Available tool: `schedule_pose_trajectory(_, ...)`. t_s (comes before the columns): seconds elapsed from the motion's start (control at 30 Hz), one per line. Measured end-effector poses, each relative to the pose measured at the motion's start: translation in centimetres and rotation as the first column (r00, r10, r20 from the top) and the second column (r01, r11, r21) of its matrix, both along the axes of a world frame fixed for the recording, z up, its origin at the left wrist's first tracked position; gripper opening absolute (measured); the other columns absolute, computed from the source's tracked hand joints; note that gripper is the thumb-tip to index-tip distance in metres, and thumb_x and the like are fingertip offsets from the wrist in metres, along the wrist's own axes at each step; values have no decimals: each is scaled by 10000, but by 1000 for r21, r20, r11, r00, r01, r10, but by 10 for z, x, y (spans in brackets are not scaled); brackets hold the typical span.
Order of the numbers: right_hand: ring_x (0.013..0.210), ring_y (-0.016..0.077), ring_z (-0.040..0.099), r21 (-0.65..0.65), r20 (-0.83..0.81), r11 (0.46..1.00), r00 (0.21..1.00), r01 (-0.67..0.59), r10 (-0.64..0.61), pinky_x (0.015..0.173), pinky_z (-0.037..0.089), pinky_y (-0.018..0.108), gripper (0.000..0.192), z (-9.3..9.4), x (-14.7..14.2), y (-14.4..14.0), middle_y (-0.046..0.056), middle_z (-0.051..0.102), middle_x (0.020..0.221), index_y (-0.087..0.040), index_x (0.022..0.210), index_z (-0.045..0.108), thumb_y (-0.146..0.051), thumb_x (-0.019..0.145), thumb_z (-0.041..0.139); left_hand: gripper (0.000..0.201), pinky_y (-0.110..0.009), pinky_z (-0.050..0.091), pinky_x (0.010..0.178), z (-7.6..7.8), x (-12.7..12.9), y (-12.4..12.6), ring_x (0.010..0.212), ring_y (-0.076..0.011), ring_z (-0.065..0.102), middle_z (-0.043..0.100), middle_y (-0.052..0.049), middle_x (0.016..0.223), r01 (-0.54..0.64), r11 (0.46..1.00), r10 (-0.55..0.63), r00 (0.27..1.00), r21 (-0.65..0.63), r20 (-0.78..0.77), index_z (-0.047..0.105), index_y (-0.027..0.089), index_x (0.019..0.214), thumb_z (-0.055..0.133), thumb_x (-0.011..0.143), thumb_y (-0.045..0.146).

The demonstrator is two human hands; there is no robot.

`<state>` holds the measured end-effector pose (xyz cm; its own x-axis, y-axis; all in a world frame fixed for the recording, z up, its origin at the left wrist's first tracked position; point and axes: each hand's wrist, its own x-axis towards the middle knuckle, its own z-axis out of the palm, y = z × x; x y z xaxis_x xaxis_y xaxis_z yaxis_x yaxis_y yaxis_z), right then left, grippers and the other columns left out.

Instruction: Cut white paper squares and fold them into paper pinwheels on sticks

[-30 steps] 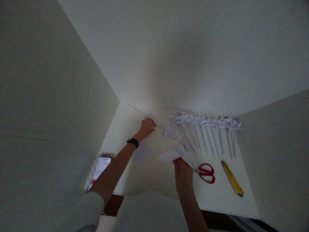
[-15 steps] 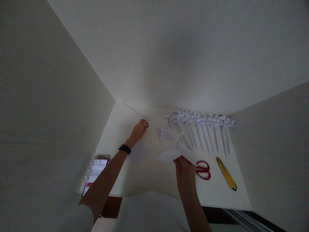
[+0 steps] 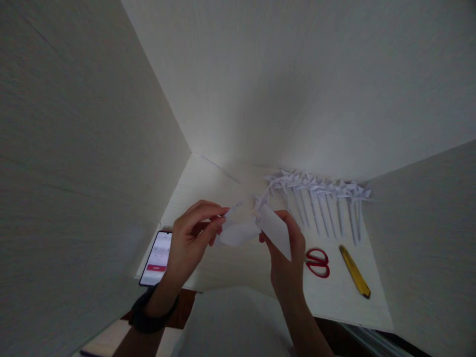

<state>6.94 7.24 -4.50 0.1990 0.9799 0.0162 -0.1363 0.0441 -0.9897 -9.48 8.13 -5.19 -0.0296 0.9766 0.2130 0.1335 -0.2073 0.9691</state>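
Observation:
In front of me, my right hand is closed on a white paper piece cut into several pointed flaps. The flaps fan out to the left and upward, and one rests against the fingers. My left hand faces it from the left, with thumb and fingertips pinched together close to a left-hand flap. Whether those fingertips hold a flap or some small item is too blurred to tell. Several finished white paper pinwheels on thin sticks lie in a row behind my right hand.
Red-handled scissors and a yellow utility knife lie to the right on the white table. A phone rests at the left edge. One thin white stick lies near the back wall. Walls enclose the left, back and right.
My left hand has come back from the rear of the table toward the paper. My right hand has lifted the paper slightly and tilted it. The view has shifted a little.

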Motion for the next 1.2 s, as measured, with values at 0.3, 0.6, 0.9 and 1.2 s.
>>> schedule_pose_trajectory(0.3,510,100,419,-34,-5,997,998,-67,67,496,341,212,94,15,-8,-11,-72,491,550,-214,676,555,-176,711,634,200,-180,534,597,11,-2,-20,791,-123,618,636,-7,857,-71,996,78,990,61,-120,729,272,893,668,802,105)
schedule_pose_trajectory(0.6,520,94,437,-32,-5,995,996,-92,92,498,349,203,107,16,-6,-17,-73,507,559,-206,666,566,-158,692,659,224,-205,497,578,15,-1,-29,746,-120,605,633,-9,853,-104,976,155,950,193,-272,733,264,907,686,784,83)
schedule_pose_trajectory(0.9,513,105,450,-74,12,992,994,-105,106,505,363,220,102,20,-10,-20,-65,524,535,-207,628,566,-161,670,647,228,-230,503,605,22,-5,-33,753,-130,618,650,-15,843,-36,958,149,911,286,-385,748,276,925,662,810,99)
schedule_pose_trajectory(1.2,509,99,452,-68,-34,992,994,-107,105,493,355,207,104,17,-10,-22,-70,529,531,-206,637,573,-155,665,659,242,-231,499,631,21,-10,-36,769,-121,615,651,6,863,-108,952,213,906,287,-365,740,278,910,689,781,80)
